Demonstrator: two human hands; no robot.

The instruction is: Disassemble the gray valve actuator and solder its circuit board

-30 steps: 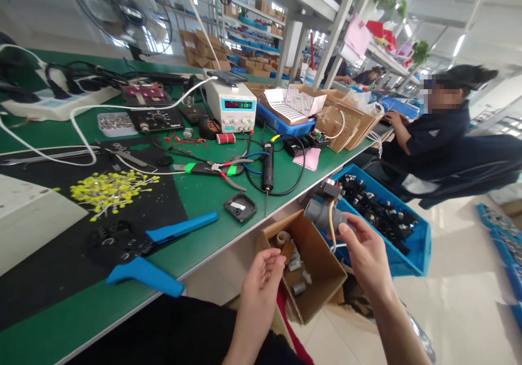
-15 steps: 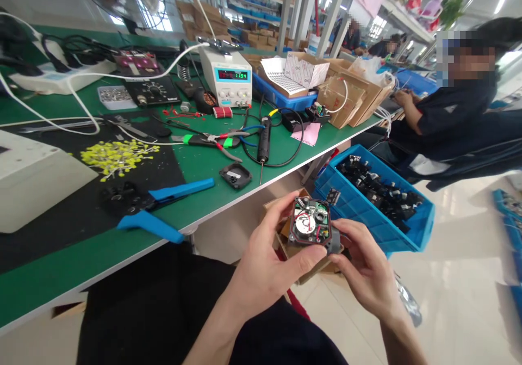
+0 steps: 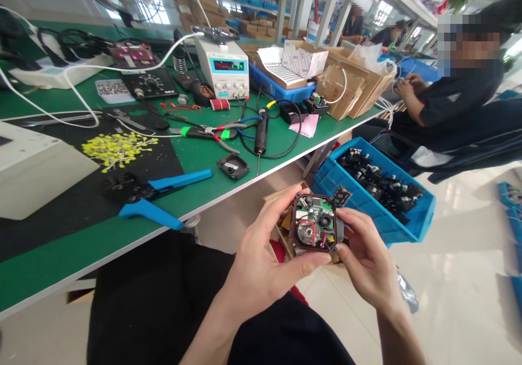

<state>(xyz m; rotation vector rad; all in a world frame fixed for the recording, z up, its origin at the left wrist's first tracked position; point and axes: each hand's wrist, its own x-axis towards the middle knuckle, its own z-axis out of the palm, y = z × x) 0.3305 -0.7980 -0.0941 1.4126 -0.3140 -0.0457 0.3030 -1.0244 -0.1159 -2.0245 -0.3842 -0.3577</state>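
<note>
Both my hands hold a small grey valve unit (image 3: 314,226) in front of my lap, its open face turned up. Inside it show a green circuit board, a round metal disc and red wires within a dark red seal. My left hand (image 3: 265,267) grips it from the left and below, thumb under its lower edge. My right hand (image 3: 365,261) clasps its right side, fingers curled on the housing. A small black square cover (image 3: 232,166) lies on the green bench near the front edge.
Blue-handled crimping pliers (image 3: 159,196), yellow components (image 3: 116,147), a black screwdriver (image 3: 260,134), cutters and a power supply (image 3: 223,71) lie on the bench (image 3: 61,267). A blue bin (image 3: 408,229) of black parts and a cardboard box sit below. A seated person (image 3: 452,109) works at right.
A second ago my right hand alone held the grey unit over the cardboard box. My left hand has joined it, and the unit is turned open face up and brought nearer to me.
</note>
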